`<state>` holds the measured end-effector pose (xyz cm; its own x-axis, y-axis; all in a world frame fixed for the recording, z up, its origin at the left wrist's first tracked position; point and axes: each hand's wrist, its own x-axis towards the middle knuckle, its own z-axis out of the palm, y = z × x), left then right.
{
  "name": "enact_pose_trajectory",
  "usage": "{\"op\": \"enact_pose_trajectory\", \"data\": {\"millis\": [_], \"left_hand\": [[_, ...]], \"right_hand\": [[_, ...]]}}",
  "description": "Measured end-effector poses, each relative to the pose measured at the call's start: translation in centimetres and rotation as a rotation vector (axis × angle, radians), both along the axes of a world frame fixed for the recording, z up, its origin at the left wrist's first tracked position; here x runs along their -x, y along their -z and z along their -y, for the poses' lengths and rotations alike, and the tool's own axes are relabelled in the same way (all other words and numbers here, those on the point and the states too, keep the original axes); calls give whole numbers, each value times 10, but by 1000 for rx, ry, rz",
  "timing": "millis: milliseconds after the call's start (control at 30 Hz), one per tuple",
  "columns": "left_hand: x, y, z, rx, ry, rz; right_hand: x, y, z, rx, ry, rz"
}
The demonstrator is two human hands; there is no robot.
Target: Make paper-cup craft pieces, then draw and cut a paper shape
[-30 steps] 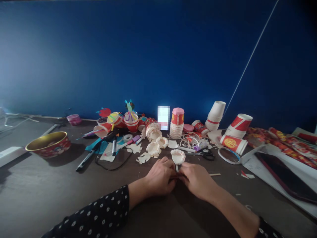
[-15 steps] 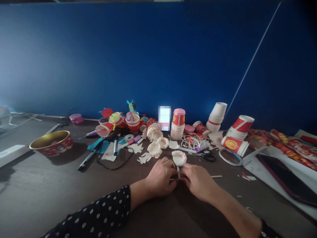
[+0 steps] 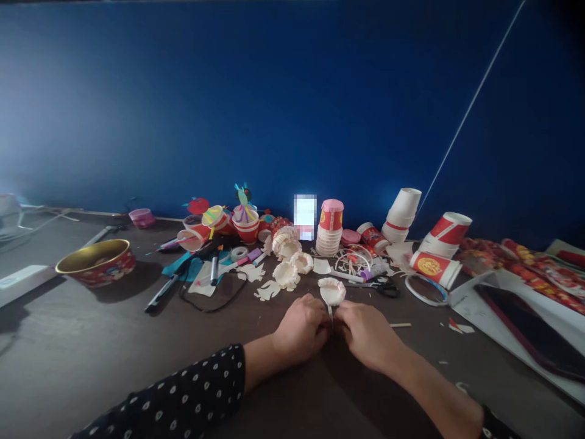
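Observation:
Just in front of my hands is a small white paper-cup piece with a ruffled rim, and a narrow white paper strip runs down from it between my fingers. My right hand is closed, thumb and fingers pinched on the lower end of that strip. Close against it, my left hand is curled shut beside the strip. Whatever its fingers grip is hidden. A thin pale stick lies on the table to the right of my right hand.
Ruffled paper pieces and scissors lie beyond my hands. Upside-down cups stand against the blue partition. Markers and a gold-lined bowl are left; a white ring and phone are right.
My left hand has turned inward and its fingers have curled tighter. The thin stick that showed between my hands is now hidden. My right hand stays almost still.

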<state>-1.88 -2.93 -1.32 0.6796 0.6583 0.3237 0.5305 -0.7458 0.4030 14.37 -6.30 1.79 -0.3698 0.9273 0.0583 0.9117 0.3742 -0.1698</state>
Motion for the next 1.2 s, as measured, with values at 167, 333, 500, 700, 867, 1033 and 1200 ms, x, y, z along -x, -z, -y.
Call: {"op": "enact_pose_trajectory", "data": {"millis": [167, 333, 500, 700, 867, 1033, 1200], "left_hand": [[-3, -1, 3, 13, -80, 22], [-6, -2, 3, 22, -143, 13], [-6, -2, 5, 67, -187, 28], [-4, -2, 4, 82, -215, 30], [-2, -3, 4, 61, -182, 51], [-1, -7, 4, 11, -177, 79], [-1, -4, 5, -25, -157, 100]], "right_hand": [[4, -3, 4, -19, 26, 89], [12, -15, 13, 14, -1, 240], [14, -26, 21, 29, -80, 290], [13, -30, 21, 72, -116, 272], [15, -29, 20, 70, -125, 284], [14, -23, 19, 23, -136, 291], [15, -22, 19, 17, -129, 316]]}}
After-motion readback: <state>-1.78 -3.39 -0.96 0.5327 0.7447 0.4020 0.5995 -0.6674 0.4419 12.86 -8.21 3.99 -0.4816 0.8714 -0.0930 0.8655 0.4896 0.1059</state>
